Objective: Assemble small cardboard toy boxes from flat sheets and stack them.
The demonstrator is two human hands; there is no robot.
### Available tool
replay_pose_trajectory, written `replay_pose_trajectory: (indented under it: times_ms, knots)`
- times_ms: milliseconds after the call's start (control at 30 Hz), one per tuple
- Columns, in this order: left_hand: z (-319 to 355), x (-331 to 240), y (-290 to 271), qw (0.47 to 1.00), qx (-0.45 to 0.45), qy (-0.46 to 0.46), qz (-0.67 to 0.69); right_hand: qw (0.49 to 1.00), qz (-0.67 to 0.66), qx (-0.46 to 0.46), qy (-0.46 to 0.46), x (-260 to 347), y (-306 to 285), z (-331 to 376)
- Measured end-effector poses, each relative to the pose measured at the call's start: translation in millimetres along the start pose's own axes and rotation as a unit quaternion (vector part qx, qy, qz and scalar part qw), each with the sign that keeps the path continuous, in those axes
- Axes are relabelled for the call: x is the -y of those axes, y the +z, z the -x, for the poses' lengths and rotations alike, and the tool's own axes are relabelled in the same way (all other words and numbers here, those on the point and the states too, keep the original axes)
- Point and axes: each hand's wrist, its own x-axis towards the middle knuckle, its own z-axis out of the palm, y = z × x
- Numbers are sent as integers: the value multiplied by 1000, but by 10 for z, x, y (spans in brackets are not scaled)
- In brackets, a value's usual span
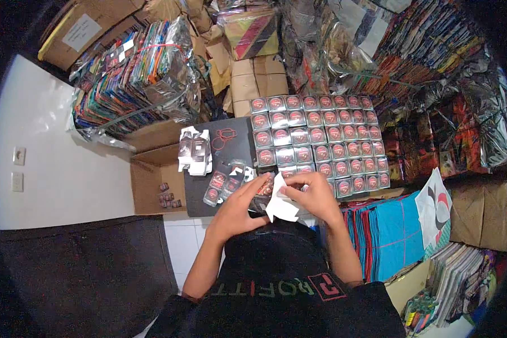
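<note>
Right hand (pixel 314 196) pinches white card carton (pixel 283 207); left hand (pixel 236 209) curls just beside, grip unclear; both close together, near edge of worktop (pixel 198 194). Left: small clear packs (pixel 231 185). Far left: stacked cartons (pixel 198 151), red rubber bands (pixel 226 134). Right: rows of clear boxes (pixel 318 135).

Dark table (pixel 243 130) with rows of clear boxes (pixel 318 135), printed cartons (pixel 196 151), red rubber bands (pixel 225 135)

Past the left edge of the dark table (pixel 231 130), a white wall (pixel 67 163) carries two pale plates (pixel 19 156) and catches a sheen of light. White floor tiles (pixel 179 234) show by the near left corner. Wrapped bundles (pixel 259 79) crowd beyond the far edge.
</note>
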Motion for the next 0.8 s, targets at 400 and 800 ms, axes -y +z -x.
replay_pose_trajectory:
  times_ms: [400, 800]
  knots:
    - [53, 172, 197, 973, -187, -10, -134, 978, -178, -59, 88, -163, 180, 117]
    - [156, 216, 216, 993, -104, 17, -51, 946, -314, -15, 84, 6, 82, 159]
